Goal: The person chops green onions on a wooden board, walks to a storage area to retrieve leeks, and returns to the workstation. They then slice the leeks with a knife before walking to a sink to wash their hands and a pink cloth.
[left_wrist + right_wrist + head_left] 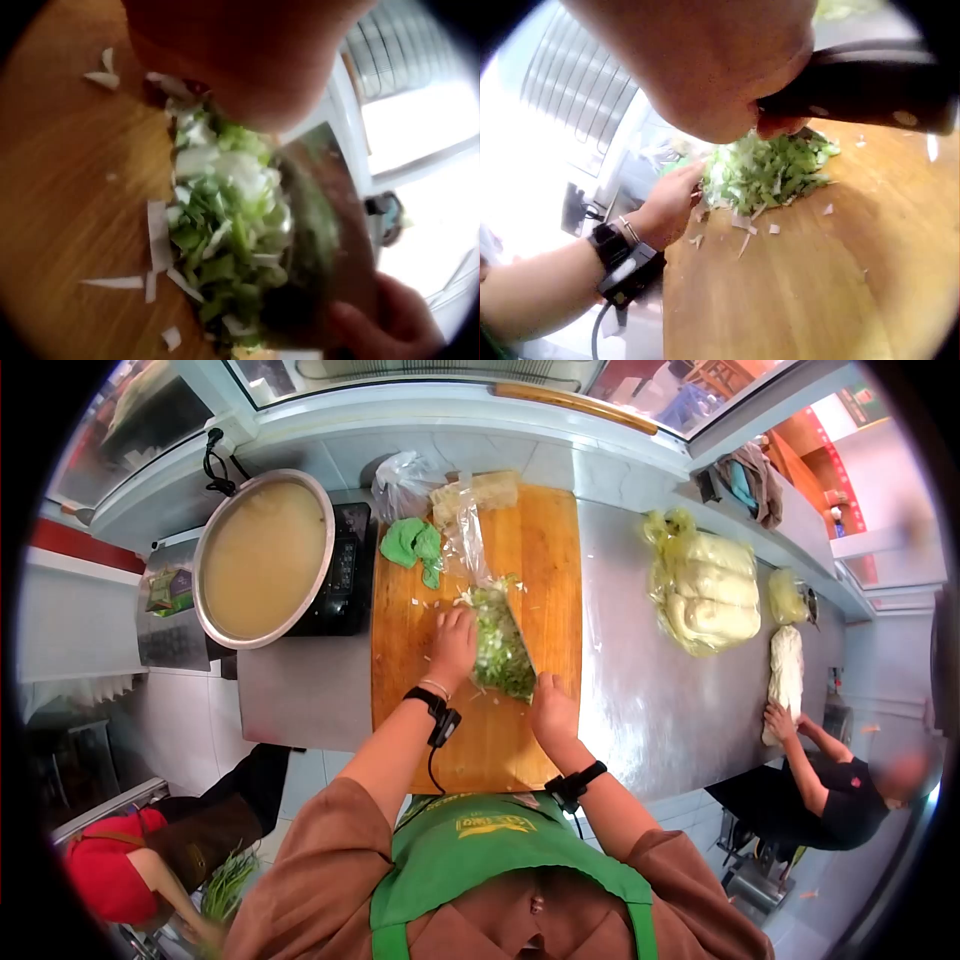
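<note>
A heap of chopped scallions (497, 645), green and white, lies on a wooden cutting board (450, 735). My right hand (555, 712) grips a cleaver by its black handle (862, 86). The broad blade (341, 225) stands tilted along the right side of the heap, with bits of green stuck to it. On the opposite side, my left hand (455, 645) rests against the heap, its fingers extended at the upper left edge. In the right wrist view the left fingers (686, 180) reach the scallions. Loose white pieces (156, 236) are scattered beside the heap.
Left of the board, a large pot of cloudy liquid (265, 560) sits on a black cooker (345, 570). Plastic bags (405, 485) and a green cloth-like piece (410, 545) lie at the board's back. Bagged pale dough-like rolls (710, 595) rest rightward. Two other people (845, 790) are nearby.
</note>
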The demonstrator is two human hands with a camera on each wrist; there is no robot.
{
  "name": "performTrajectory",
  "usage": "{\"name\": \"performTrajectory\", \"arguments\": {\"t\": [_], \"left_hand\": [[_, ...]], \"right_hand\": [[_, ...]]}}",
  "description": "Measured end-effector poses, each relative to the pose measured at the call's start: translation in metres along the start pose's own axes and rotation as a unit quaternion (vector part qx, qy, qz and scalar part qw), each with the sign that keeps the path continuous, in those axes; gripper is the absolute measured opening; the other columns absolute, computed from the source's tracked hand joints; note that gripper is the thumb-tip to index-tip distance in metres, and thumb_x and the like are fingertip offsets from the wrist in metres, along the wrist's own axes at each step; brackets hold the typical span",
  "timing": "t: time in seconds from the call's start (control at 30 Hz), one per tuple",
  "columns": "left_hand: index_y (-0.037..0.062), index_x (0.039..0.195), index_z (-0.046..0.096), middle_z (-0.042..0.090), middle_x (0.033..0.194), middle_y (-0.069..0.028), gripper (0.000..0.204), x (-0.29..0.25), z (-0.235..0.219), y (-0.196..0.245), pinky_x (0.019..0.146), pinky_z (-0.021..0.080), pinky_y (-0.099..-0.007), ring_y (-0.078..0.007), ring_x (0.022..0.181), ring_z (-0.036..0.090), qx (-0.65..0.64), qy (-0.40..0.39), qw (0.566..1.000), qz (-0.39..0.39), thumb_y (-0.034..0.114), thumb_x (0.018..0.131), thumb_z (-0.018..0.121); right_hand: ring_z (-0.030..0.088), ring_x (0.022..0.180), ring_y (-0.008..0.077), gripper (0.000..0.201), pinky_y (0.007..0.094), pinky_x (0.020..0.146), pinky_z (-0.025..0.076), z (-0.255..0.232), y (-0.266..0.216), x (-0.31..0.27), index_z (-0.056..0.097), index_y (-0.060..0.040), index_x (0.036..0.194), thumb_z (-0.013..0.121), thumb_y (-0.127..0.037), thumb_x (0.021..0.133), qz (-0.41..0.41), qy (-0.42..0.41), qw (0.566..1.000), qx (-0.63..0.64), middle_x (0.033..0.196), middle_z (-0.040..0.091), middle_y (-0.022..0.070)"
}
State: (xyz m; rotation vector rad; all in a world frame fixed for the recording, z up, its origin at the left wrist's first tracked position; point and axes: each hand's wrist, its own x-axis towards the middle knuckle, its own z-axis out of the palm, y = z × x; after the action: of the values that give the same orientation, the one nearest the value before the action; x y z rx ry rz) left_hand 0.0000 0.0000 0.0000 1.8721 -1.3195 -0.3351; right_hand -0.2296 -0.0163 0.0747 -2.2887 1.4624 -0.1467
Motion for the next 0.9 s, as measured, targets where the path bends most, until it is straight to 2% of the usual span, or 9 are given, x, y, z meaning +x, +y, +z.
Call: {"name": "performTrajectory", "arguments": {"t": [0.07,0.2,0.4,0.53,0.6,0.63,0.73,0.8,0.9], "left_hand": [[0.0020,0.116,0.060,0.060,0.118,-0.0186,0.023,-0.012,-0.007,-0.003,0.100,0.041,-0.0484,-0.0392,0.108,0.051,-0.022,-0.108,0.992,-0.064,0.013,0.097,0.054],[0.0002,0.114,0.059,0.060,0.110,-0.0186,0.022,0.015,-0.026,-0.021,0.095,0.043,-0.0474,-0.0394,0.101,0.052,0.031,-0.017,0.997,0.071,0.010,0.094,0.056],[0.0012,0.123,0.057,0.061,0.112,-0.0203,0.029,0.080,-0.022,-0.055,0.098,0.041,-0.0486,-0.0415,0.113,0.052,-0.001,0.018,0.994,-0.104,0.005,0.094,0.055],[0.0027,0.124,0.056,0.063,0.105,-0.0164,0.033,0.130,-0.007,-0.067,0.087,0.049,-0.0422,-0.0340,0.099,0.060,-0.010,0.059,0.998,-0.016,0.002,0.091,0.060],[0.0018,0.136,0.051,0.062,0.127,-0.0172,0.043,0.159,-0.008,-0.062,0.090,0.052,-0.0415,-0.0357,0.102,0.063,-0.168,-0.036,0.980,-0.105,0.008,0.094,0.060],[0.0034,0.136,0.050,0.064,0.122,-0.0171,0.048,0.171,-0.005,-0.063,0.085,0.054,-0.0399,-0.0330,0.094,0.065,-0.152,-0.048,0.982,-0.099,0.010,0.091,0.064],[0.0045,0.126,0.060,0.066,0.113,-0.0160,0.038,0.182,-0.009,-0.054,0.084,0.053,-0.0386,-0.0314,0.095,0.065,-0.158,-0.083,0.976,-0.125,0.014,0.089,0.068],[0.0020,0.102,0.066,0.068,0.097,-0.0158,0.021,0.181,-0.018,-0.048,0.079,0.053,-0.0371,-0.0312,0.089,0.065,-0.047,-0.130,0.990,0.019,0.018,0.088,0.069],[0.0006,0.085,0.063,0.067,0.082,-0.0154,0.021,0.180,-0.030,-0.042,0.074,0.052,-0.0383,-0.0348,0.079,0.065,-0.107,-0.123,0.984,-0.075,0.021,0.089,0.068]], "right_hand": [[0.061,0.073,0.0472,0.007,0.0537,0.062,0.051,0.001,0.009,-0.004,0.053,-0.0078,0.102,0.055,-0.011,0.096,-0.088,-0.011,0.996,0.003,0.095,0.061,0.0219],[0.062,0.072,0.0444,0.004,0.0523,0.060,0.051,-0.034,0.020,0.026,0.053,-0.0078,0.099,0.054,-0.009,0.095,-0.093,-0.010,0.995,0.024,0.092,0.062,0.0189],[0.064,0.069,0.0416,0.021,0.0499,0.058,0.053,-0.042,0.040,0.070,0.051,-0.0067,0.103,0.060,-0.002,0.084,-0.072,0.011,0.995,-0.072,0.099,0.059,0.0191],[0.064,0.069,0.0383,0.016,0.0469,0.058,0.054,-0.028,0.030,0.065,0.056,-0.0076,0.104,0.062,-0.008,0.089,-0.123,-0.021,0.990,-0.063,0.096,0.059,0.0153],[0.064,0.069,0.0374,0.017,0.0460,0.058,0.054,-0.020,0.017,0.057,0.056,-0.0074,0.104,0.062,-0.008,0.088,-0.145,-0.018,0.988,-0.058,0.095,0.058,0.0147],[0.064,0.068,0.0364,0.018,0.0452,0.058,0.054,-0.016,0.012,0.054,0.057,-0.0071,0.105,0.063,-0.008,0.088,-0.170,-0.013,0.984,-0.052,0.094,0.058,0.0142],[0.064,0.067,0.0351,0.014,0.0437,0.058,0.054,-0.020,0.002,0.047,0.059,-0.0068,0.102,0.063,-0.009,0.089,-0.186,-0.026,0.981,-0.051,0.092,0.058,0.0135],[0.064,0.067,0.0351,0.014,0.0433,0.058,0.054,-0.024,0.001,0.040,0.060,-0.0071,0.102,0.063,-0.008,0.089,-0.197,-0.023,0.980,-0.030,0.092,0.058,0.0134],[0.064,0.067,0.0369,0.017,0.0437,0.059,0.054,-0.037,0.017,0.027,0.061,-0.0069,0.104,0.062,-0.005,0.087,-0.199,-0.022,0.980,0.009,0.093,0.059,0.0136]]}}
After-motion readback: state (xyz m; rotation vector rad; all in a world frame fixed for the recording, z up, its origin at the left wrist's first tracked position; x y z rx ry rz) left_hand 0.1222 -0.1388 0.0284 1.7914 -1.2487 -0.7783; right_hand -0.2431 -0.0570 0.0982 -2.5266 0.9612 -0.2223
